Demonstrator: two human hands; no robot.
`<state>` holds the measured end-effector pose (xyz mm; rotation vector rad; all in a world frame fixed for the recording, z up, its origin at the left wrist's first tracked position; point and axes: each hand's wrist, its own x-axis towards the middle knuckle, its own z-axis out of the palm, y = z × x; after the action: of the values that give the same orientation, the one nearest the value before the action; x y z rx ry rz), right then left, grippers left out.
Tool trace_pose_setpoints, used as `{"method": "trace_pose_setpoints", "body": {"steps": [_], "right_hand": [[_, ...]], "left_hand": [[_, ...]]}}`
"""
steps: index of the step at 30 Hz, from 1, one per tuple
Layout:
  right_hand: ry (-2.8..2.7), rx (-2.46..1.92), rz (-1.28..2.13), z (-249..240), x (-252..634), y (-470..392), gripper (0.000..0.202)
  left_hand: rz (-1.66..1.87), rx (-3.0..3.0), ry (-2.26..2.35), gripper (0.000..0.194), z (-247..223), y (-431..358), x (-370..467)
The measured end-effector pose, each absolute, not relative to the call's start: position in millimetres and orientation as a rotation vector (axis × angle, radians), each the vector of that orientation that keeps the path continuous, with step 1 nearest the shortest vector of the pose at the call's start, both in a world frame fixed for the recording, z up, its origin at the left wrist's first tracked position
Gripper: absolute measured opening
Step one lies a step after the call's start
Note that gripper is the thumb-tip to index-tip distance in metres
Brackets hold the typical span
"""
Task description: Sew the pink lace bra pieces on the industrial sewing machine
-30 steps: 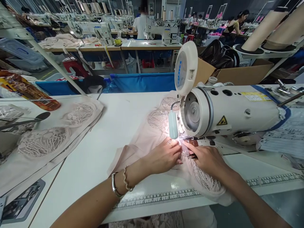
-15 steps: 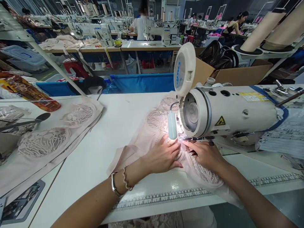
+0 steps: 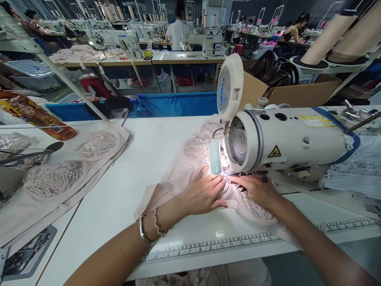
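Note:
A pale pink lace-trimmed garment piece (image 3: 190,153) lies under the head of a white sewing machine (image 3: 285,139), where a small lamp (image 3: 214,157) lights the needle area. My left hand (image 3: 205,191) rests flat on the cloth just left of the needle, fingers spread and nothing gripped. Close to the needle on the right, my right hand (image 3: 257,191) presses the fabric, index finger stretched toward the presser foot and the other fingers curled. A small dark item (image 3: 242,189) shows beneath those fingers; its kind is unclear. The needle tip is hidden.
Another lace garment piece (image 3: 56,178) lies on the left, near a bottle (image 3: 35,115) on its side. A printed ruler (image 3: 214,246) runs along the table's front edge. Behind stand a blue cloth bin (image 3: 178,104), a cardboard box (image 3: 300,93) and thread cones (image 3: 327,39). People work farther back.
The cloth near my right hand has shifted slightly toward the machine, uncovering more of the ruler. Both hands have moved only a little with it.

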<state>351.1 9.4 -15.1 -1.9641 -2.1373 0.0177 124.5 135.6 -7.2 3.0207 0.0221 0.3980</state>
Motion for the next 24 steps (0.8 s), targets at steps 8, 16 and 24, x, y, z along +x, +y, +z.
{"method": "trace_pose_setpoints", "body": {"steps": [8,16,24], "right_hand": [[-2.131,-2.103,-0.102,-1.0,346.3,-19.8,0.025],[-2.288,-1.666,-0.429,-1.4,341.1,-28.5,0.061],[-2.271,-1.668,-0.372,-3.6,346.1,-21.0,0.068]], "left_hand": [[0.439,3.021,0.023,0.064,-5.9,130.0,126.2],[0.439,3.043,0.017,0.054,-3.4,126.1,126.4],[0.409,3.021,0.040,0.053,-4.5,127.0,125.5]]}}
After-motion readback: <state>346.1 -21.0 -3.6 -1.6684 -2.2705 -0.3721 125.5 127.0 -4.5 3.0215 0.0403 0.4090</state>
